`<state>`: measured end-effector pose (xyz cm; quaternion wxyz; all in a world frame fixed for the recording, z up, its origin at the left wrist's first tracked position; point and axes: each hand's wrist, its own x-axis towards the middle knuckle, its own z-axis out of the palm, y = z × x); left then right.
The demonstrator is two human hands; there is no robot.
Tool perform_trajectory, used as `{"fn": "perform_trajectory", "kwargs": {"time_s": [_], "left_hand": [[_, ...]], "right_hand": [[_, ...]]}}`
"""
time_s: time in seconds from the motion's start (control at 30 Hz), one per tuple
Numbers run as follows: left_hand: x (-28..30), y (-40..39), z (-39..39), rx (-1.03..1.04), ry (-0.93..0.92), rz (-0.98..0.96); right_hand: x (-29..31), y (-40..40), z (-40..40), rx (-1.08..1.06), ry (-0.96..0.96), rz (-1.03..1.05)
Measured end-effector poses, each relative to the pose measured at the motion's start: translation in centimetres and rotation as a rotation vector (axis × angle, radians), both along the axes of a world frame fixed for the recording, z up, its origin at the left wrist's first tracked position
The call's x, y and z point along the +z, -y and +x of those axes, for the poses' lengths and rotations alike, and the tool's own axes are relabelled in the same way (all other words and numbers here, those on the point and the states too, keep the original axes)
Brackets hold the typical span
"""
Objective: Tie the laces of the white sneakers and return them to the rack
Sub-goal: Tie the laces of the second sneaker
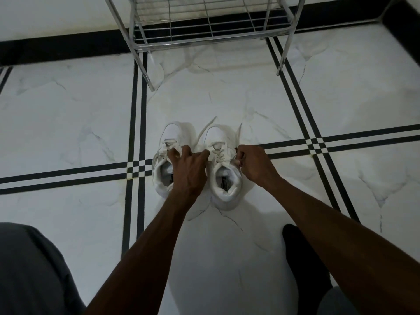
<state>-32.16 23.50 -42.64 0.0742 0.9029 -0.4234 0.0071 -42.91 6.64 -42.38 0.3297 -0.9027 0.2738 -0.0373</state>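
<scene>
White marble floor (68,114) with black inlay stripes carries two white sneakers side by side, toes toward a metal wire shoe rack (211,26) whose visible shelf holds nothing. On the right sneaker (223,169), the left hand (188,164) pinches one lace end with curled fingers, while the right hand (252,162) is closed tight on the other lace end at the shoe's outer side. Beside it, the left sneaker (164,164) sits partly under the left hand, laces loose.
</scene>
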Motion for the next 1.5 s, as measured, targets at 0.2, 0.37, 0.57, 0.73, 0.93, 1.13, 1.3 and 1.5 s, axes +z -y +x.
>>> {"fn": "perform_trajectory", "kwargs": {"time_s": [0.2,0.37,0.57,0.73,0.93,1.13,1.3,1.5], "left_hand": [[1.0,0.9,0.2,0.041,-0.136,0.006],[0.8,1.5,0.4,0.190,-0.486,-0.274],[0.6,1.6,0.0,0.270,-0.519,-0.323],[0.6,1.2,0.4,0.224,-0.486,-0.280],[0.3,0.9,1.8,0.166,-0.515,-0.234],[2.0,0.6,2.5,0.280,-0.850,-0.493],[3.7,1.7,2.0,0.349,-1.186,-0.689],[3.9,2.5,1.5,0.368,-1.285,-0.739]], "right_hand": [[0.6,0.1,0.6,-0.047,-0.074,0.012],[0.6,0.8,1.1,-0.127,-0.066,0.119],[0.2,0.4,1.2,-0.165,-0.060,0.086],[0.7,1.4,1.3,-0.124,-0.105,0.138],[1.2,2.2,1.1,-0.012,-0.151,0.174],[2.3,3.0,1.0,-0.113,-0.167,0.590],[3.4,2.6,1.5,-0.212,0.037,0.905],[4.8,1.8,2.8,-0.220,0.206,1.111]]}}
